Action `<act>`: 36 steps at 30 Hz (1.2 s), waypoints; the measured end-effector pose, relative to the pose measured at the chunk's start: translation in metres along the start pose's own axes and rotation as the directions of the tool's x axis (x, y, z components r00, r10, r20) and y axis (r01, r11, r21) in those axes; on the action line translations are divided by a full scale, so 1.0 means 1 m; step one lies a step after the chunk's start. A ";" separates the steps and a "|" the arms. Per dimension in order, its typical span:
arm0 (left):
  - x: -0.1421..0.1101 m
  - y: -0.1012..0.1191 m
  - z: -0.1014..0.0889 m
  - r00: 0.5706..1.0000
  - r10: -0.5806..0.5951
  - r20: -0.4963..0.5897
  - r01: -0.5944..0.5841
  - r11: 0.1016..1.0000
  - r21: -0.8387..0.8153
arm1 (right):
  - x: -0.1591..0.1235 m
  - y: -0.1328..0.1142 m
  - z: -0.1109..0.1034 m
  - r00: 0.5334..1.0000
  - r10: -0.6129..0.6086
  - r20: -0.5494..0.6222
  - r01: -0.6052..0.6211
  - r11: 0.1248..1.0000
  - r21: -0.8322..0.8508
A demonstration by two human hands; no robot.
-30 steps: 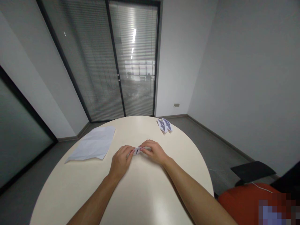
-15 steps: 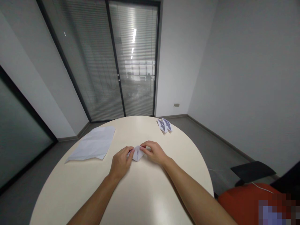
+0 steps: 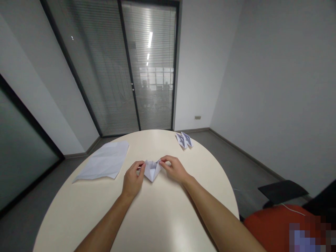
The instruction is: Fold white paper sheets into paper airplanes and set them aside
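Observation:
A small piece of folded white paper (image 3: 152,171) is at the middle of the table, its point toward me and its upper side spread into an opening. My left hand (image 3: 133,176) pinches its left corner between thumb and fingers. On the opposite side, my right hand (image 3: 174,169) pinches the upper right corner the same way. Part of each corner is hidden behind my fingertips.
The round cream table (image 3: 152,217) carries white paper sheets (image 3: 105,161) at left and folded paper with dark print (image 3: 184,140) at the far right edge. An orange chair (image 3: 267,224) with a black armrest (image 3: 283,191) stands at right.
My hands have drawn slightly apart, the left one moving a little left. The folded paper between them has spread wider, and its inside now shows.

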State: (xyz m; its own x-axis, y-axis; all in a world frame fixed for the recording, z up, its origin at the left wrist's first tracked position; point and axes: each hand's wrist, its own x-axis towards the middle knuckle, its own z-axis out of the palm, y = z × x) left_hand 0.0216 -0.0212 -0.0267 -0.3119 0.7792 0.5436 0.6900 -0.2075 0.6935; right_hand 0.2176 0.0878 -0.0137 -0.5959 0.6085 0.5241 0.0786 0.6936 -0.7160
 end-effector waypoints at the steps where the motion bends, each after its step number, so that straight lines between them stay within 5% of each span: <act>1: 0.000 -0.001 0.000 1.000 -0.022 -0.013 0.022 1.000 -0.020 | 0.000 0.001 0.000 1.000 0.009 -0.011 -0.009 1.000 0.000; 11: 0.004 -0.015 0.001 0.978 -0.154 -0.142 0.132 0.980 -0.151 | 0.001 0.018 0.000 0.989 0.096 -0.113 -0.090 0.994 0.060; 28: 0.011 -0.026 0.002 0.903 -0.397 -0.167 0.322 0.880 -0.348 | 0.005 0.031 0.002 0.939 0.253 -0.233 -0.192 0.948 0.255; 32: 0.012 -0.029 0.003 0.879 -0.440 -0.181 0.381 0.879 -0.286 | 0.006 0.032 0.002 0.917 0.314 -0.245 -0.255 0.936 0.243; 36: 0.010 -0.033 -0.001 0.912 -0.385 -0.138 0.387 0.922 -0.017 | 0.006 0.039 0.002 0.899 0.384 -0.209 -0.340 0.915 0.218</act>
State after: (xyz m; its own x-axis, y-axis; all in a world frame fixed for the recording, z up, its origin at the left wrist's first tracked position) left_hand -0.0045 -0.0073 -0.0437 -0.6404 0.7095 0.2941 0.5044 0.0998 0.8577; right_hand 0.2157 0.1180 -0.0397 -0.3384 0.8942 0.2930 0.0997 0.3437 -0.9338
